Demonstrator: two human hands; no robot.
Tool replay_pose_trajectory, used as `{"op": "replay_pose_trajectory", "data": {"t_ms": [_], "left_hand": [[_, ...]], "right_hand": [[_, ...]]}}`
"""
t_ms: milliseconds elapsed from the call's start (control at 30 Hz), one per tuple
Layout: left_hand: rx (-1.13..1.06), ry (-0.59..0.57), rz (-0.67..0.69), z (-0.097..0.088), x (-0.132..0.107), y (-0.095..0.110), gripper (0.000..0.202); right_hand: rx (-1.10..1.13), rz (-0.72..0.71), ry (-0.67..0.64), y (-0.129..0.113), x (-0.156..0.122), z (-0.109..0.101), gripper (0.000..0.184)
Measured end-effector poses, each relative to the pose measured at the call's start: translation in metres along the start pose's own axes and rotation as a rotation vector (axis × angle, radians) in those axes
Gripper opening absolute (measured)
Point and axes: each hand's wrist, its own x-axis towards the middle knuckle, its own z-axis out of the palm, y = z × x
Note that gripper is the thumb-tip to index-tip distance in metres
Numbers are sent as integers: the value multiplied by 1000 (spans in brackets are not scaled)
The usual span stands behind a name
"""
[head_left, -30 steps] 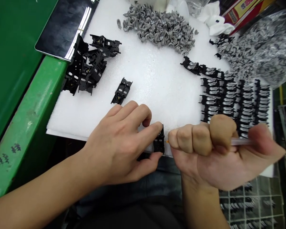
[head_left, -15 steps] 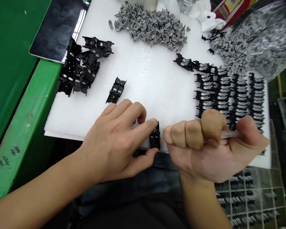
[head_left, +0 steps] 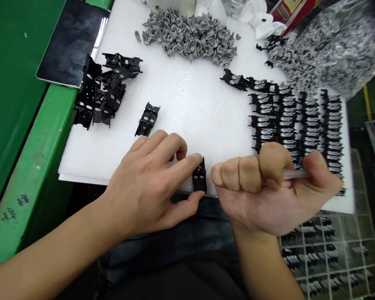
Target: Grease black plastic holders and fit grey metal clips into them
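My left hand point(head_left: 153, 183) pinches a small black plastic frame point(head_left: 200, 180) between thumb and forefinger at the near edge of the white foam sheet point(head_left: 190, 108). My right hand point(head_left: 268, 187) is a fist wrapped round a thin clear-handled tool point(head_left: 295, 175). The tool's orange tip sits right against the frame's right side. A single black frame point(head_left: 147, 120) lies just beyond my left hand.
A heap of empty black frames point(head_left: 103, 93) lies at the left and a pile of grey metal clips point(head_left: 187, 35) at the back. Rows of frames fitted with clips point(head_left: 300, 116) fill the right. A bag of clips point(head_left: 334, 46), a dark tablet point(head_left: 70, 43), a green bench point(head_left: 25, 141) and a gridded tray point(head_left: 328, 254) surround the sheet.
Both hands keep the same grip on the frame and tool. The view has drifted, so everything sits a little lower left and the foam sheet shows more of its right end.
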Motion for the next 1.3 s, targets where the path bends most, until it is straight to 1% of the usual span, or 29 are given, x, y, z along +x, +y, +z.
{"op": "replay_pose_trajectory", "data": {"t_ms": [133, 300, 400, 533, 667, 767, 1000, 1300], "left_hand": [[7, -2, 9, -1, 1, 1, 36], [9, -3, 12, -1, 1, 1, 34], [9, 0, 11, -1, 2, 0, 35], [13, -5, 8, -1, 1, 1, 35], [31, -4, -4, -1, 1, 2, 32], [39, 10, -1, 0, 1, 2, 31], [71, 1, 12, 1, 1, 3, 35], [106, 13, 18, 2, 0, 4, 35]], "right_hand": [[8, -46, -14, 0, 0, 0, 55], [-36, 57, 66, -3, -2, 3, 59], [-27, 8, 38, -4, -2, 3, 59], [-24, 12, 33, -2, -3, 0, 57], [-10, -34, 18, 0, -4, -2, 55], [-29, -16, 27, -1, -5, -2, 56], [-50, 29, 76, -4, -6, 1, 60], [-86, 24, 89, -5, -9, 2, 63]]}}
